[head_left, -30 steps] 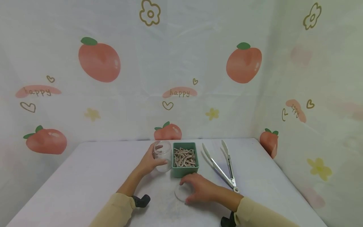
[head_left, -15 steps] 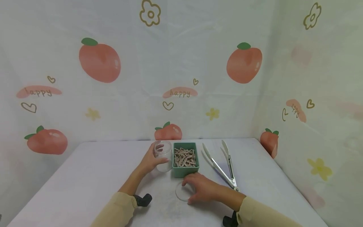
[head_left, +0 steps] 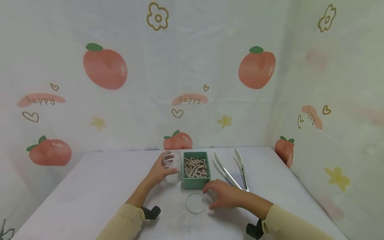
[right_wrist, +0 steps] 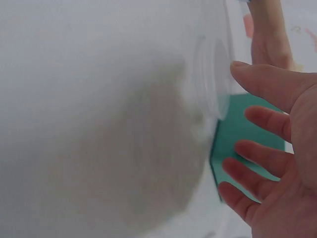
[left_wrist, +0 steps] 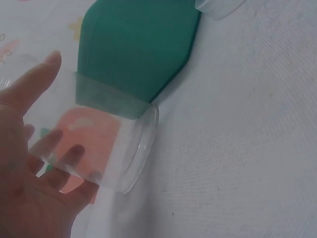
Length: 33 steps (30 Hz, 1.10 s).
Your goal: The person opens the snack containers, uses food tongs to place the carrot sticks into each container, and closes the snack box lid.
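Note:
My left hand [head_left: 159,170] grips a clear jar [head_left: 173,175], which stands upright and lidless on the white table. In the left wrist view the jar [left_wrist: 119,144] shows as see-through, with fingers and thumb around it. A round clear lid [head_left: 195,204] lies flat on the table in front of the green box. To the lid's right hovers my right hand [head_left: 225,195], fingers spread and holding nothing; the right wrist view shows it apart from the lid [right_wrist: 213,79]. Beside the jar, the green box [head_left: 196,183] holds many curled, pinkish-beige pieces [head_left: 195,167], whose kind I cannot tell.
A pair of tongs [head_left: 230,175] with pale tips lies spread on the table right of the box, its hinge end hidden behind my right hand. A white patterned curtain [head_left: 135,126] hangs along the table's back and right side.
My right hand has let go of the lid and moved away to the right. The lid stays on the table. My left hand and the jar have hardly moved.

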Each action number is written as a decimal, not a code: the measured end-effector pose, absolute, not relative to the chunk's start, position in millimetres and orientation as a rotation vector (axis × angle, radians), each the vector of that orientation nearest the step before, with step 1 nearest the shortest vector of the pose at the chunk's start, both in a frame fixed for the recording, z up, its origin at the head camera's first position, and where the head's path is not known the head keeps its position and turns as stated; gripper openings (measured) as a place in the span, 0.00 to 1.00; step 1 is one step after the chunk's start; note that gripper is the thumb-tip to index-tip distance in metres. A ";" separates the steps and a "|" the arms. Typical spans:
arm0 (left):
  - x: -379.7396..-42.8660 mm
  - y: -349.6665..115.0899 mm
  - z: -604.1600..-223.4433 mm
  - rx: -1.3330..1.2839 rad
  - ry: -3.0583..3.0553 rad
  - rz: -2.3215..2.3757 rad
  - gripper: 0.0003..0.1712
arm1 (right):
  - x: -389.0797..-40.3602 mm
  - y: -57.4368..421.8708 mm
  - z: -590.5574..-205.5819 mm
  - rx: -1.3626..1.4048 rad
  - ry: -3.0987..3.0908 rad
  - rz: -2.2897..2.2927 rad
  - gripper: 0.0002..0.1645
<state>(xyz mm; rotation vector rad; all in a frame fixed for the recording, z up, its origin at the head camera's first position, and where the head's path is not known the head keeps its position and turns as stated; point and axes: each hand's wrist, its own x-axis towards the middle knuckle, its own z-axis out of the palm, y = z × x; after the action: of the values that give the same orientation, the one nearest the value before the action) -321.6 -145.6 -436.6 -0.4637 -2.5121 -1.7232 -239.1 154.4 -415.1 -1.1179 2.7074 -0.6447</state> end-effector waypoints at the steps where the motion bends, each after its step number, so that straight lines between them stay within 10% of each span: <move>1: -321.8 -145.6 -437.1 -0.465 -2.511 -1.720 0.47 | -239.7 157.6 -412.9 -1.103 2.702 -0.657 0.26; 22: -323.1 -146.6 -442.7 -0.483 -2.510 -1.713 0.49 | -246.7 205.8 -413.9 -0.758 3.041 -0.931 0.18; 33: -323.1 -146.5 -441.7 -0.487 -2.496 -1.715 0.49 | -248.0 218.6 -430.1 -0.487 3.256 -0.883 0.38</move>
<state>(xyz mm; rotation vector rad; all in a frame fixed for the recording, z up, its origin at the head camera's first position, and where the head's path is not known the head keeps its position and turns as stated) -323.1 -146.5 -441.7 -0.4868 -2.4962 -1.7148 -248.0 218.6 -430.1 -0.4873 3.2563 -0.8828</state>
